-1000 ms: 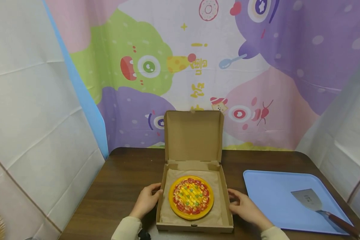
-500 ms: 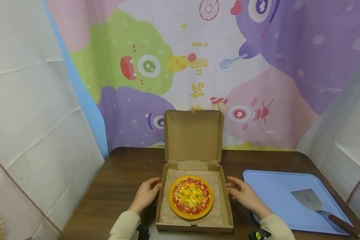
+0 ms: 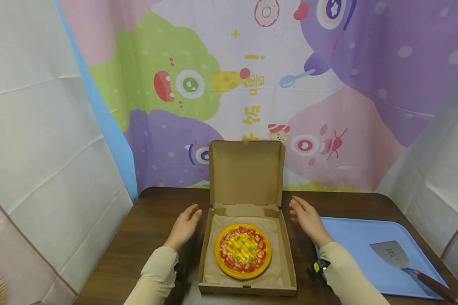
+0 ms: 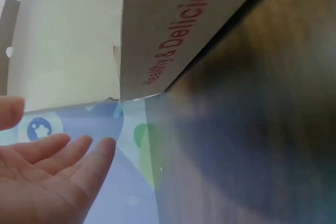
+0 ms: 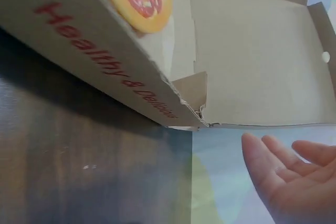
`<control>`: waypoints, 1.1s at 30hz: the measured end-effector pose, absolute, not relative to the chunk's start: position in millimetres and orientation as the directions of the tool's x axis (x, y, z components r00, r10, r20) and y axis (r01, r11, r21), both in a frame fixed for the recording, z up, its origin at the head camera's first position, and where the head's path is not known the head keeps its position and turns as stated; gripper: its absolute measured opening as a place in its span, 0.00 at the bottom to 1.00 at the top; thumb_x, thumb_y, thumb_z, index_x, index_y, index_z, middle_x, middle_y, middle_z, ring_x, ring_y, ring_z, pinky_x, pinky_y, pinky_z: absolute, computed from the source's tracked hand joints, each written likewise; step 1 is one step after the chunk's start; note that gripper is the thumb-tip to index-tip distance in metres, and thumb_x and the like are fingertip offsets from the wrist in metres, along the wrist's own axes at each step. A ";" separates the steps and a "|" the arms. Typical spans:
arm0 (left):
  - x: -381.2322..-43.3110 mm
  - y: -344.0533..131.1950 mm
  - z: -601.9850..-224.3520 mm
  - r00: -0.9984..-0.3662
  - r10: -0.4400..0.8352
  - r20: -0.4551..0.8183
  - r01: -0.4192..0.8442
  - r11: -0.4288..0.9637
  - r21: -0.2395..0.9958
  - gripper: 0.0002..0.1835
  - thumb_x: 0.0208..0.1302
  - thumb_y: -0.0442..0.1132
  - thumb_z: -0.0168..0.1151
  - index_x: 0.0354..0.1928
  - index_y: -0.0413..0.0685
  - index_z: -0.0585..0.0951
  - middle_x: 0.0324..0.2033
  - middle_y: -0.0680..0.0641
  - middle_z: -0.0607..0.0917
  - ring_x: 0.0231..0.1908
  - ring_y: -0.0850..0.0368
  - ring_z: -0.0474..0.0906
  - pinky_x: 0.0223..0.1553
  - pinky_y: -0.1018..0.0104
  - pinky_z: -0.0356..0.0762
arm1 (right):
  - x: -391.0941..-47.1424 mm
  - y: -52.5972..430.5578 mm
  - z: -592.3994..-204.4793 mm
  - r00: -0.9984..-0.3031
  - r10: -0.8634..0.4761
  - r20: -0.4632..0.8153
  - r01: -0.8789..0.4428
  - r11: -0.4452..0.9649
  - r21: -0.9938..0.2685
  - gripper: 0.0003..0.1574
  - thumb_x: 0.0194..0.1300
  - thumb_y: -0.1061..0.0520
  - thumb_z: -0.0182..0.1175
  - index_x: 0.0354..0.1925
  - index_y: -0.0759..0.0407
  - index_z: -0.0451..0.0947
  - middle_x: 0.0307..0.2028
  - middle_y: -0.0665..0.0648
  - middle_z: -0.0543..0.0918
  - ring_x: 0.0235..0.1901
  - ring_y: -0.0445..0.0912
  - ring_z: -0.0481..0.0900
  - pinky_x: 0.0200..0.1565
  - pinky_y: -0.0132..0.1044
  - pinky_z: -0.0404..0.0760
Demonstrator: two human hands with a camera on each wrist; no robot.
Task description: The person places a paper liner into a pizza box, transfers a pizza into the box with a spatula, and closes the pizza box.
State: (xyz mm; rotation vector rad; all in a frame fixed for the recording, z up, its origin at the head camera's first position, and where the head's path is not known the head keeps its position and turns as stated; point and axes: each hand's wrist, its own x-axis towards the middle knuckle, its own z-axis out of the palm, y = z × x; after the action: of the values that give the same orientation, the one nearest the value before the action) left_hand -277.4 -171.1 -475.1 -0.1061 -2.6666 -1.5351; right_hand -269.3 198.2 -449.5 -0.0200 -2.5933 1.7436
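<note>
A cardboard pizza box stands on the table with its lid raised upright at the back. Inside, on brown paper, lies a round pizza with a yellow rim and red, yellow and green topping. My left hand is held off the box's left side, near the hinge, fingers relaxed and holding nothing. On the other side my right hand is likewise apart from the box, its fingers loosely bent. Both wrist views show the hands close to the lid's lower edge, with red lettering on the box walls.
To the right, a blue tray carries a spatula with a metal blade and a dark handle; my right forearm reaches over the tray's left edge. A patterned curtain hangs behind the dark wooden table.
Both hands have let go of the box sides and moved away from me, up toward the raised lid. The box, pizza, tray and spatula stay where they were.
</note>
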 end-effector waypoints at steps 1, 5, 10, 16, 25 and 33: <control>-281.2 -170.4 -474.3 -0.996 0.031 0.081 0.086 0.490 0.867 0.29 0.76 0.46 0.49 0.70 0.34 0.64 0.68 0.33 0.68 0.69 0.36 0.64 0.70 0.43 0.61 | -273.9 197.5 -449.2 -1.000 0.018 0.008 -0.001 0.368 -0.930 0.37 0.79 0.43 0.40 0.74 0.65 0.54 0.66 0.73 0.68 0.61 0.64 0.73 0.58 0.50 0.79; -296.3 -167.1 -468.6 -0.998 0.046 0.038 0.055 0.456 0.888 0.32 0.77 0.49 0.46 0.73 0.37 0.59 0.72 0.34 0.63 0.72 0.37 0.58 0.72 0.42 0.56 | -291.9 193.6 -449.6 -1.000 0.004 0.005 -0.004 0.341 -0.940 0.40 0.79 0.41 0.37 0.74 0.67 0.52 0.68 0.73 0.65 0.64 0.65 0.70 0.62 0.52 0.75; -313.9 -162.5 -464.7 -0.998 0.066 -0.009 0.018 0.395 0.918 0.35 0.76 0.53 0.45 0.75 0.40 0.55 0.74 0.36 0.58 0.74 0.38 0.52 0.74 0.43 0.50 | -311.1 187.9 -452.1 -1.000 -0.002 -0.030 0.027 0.350 -0.937 0.42 0.78 0.38 0.36 0.75 0.66 0.51 0.71 0.70 0.61 0.67 0.65 0.65 0.66 0.55 0.70; -325.5 -157.0 -464.4 -0.988 0.116 -0.101 -0.058 0.326 0.944 0.42 0.73 0.58 0.48 0.77 0.42 0.47 0.77 0.37 0.50 0.76 0.38 0.46 0.75 0.41 0.45 | -326.4 180.7 -461.5 -0.997 -0.026 -0.075 0.059 0.372 -0.926 0.45 0.78 0.36 0.34 0.76 0.66 0.45 0.75 0.69 0.52 0.72 0.65 0.57 0.71 0.57 0.60; -334.7 -147.7 -462.3 -0.974 0.186 -0.126 -0.048 0.377 0.925 0.41 0.75 0.59 0.43 0.77 0.40 0.47 0.76 0.34 0.50 0.74 0.35 0.48 0.74 0.41 0.50 | -329.6 174.5 -471.9 -0.995 -0.012 -0.099 0.086 0.408 -0.909 0.47 0.77 0.34 0.32 0.76 0.67 0.43 0.76 0.68 0.48 0.76 0.62 0.44 0.75 0.57 0.45; -338.9 -141.5 -463.2 -0.970 0.202 -0.136 -0.057 0.354 0.933 0.41 0.75 0.60 0.41 0.77 0.40 0.47 0.75 0.34 0.51 0.74 0.36 0.50 0.72 0.42 0.56 | -328.9 174.1 -472.4 -0.995 -0.016 -0.095 0.080 0.404 -0.911 0.46 0.78 0.35 0.32 0.76 0.67 0.45 0.76 0.68 0.50 0.76 0.62 0.46 0.75 0.57 0.46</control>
State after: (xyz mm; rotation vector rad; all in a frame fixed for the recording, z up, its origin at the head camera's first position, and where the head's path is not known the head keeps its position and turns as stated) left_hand -338.9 -141.5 -463.2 -0.1516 -2.7649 -1.9222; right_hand -328.9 174.1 -472.4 -0.0616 -2.7056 1.7637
